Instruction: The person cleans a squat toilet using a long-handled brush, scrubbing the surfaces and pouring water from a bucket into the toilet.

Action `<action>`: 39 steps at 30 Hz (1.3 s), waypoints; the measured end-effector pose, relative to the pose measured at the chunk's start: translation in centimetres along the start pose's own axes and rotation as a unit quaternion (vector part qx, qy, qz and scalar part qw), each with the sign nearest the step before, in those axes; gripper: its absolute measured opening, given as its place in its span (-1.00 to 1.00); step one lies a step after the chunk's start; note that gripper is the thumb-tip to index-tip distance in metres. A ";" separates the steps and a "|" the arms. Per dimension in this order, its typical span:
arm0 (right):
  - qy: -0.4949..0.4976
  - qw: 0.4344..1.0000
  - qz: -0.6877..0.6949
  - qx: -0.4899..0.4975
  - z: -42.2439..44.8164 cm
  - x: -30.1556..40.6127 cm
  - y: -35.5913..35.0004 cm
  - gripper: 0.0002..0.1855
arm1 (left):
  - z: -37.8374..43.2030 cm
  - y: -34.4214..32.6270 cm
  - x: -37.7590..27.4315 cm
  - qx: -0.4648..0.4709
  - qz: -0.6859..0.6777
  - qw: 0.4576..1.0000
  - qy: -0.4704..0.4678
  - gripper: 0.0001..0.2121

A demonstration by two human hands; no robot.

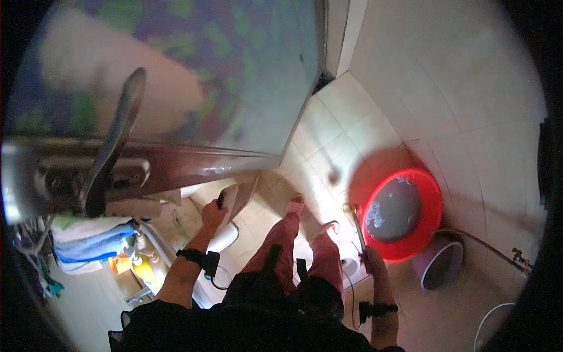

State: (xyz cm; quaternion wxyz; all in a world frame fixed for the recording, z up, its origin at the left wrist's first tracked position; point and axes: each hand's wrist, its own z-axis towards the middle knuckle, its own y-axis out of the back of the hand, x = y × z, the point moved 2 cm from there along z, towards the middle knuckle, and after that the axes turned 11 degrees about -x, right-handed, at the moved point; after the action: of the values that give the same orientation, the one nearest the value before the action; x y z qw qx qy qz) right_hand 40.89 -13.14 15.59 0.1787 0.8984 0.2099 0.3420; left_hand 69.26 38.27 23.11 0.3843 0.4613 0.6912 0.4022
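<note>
My left hand [214,214] is at the lower left of centre, against a small dark object [221,200] beside an upright, beige panel edge [243,196]; its fingers are mostly hidden. My right hand [373,260] is closed round the lower end of a slim, long-handled tool [359,231]. The tool's brass-coloured head points away from me, over the lit floor; its exact kind is unclear. Just right of the tool stands a round red plastic basin [433,198] holding greyish water with some foam.
An open door with a metal lever handle [112,141] fills the upper left. A pale bucket [442,266] and a hose [488,246] lie right of the basin. Folded towels [92,242] and pump bottles [143,266] stand at the left. Tiled floor [338,127] extends ahead to a wall.
</note>
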 end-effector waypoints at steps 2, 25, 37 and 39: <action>-0.050 0.963 0.260 -0.047 3.1 2.7 -0.1 -0.86 | 1.5 -1.2 0.6 -0.001 -0.005 1.000 -0.007 -0.58; 0.022 0.934 0.289 -0.210 37.2 6.1 30.1 -0.88 | 3.8 -3.8 -2.5 -0.032 0.019 0.998 0.057 -0.69; 0.106 0.885 0.278 -0.359 41.7 11.2 38.1 -0.79 | 3.8 -4.5 0.7 -0.045 -0.019 0.993 0.108 -0.69; -0.006 0.884 0.323 -0.338 41.2 12.1 33.7 -0.78 | 3.1 -3.8 2.5 -0.113 -0.027 0.992 0.049 -0.70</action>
State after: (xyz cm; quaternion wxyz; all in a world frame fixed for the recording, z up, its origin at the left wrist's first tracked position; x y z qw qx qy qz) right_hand 86.10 -42.97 8.81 0.3522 0.8035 -0.2211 0.4260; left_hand 70.14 40.37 18.10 0.4106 0.3761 0.6713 0.4892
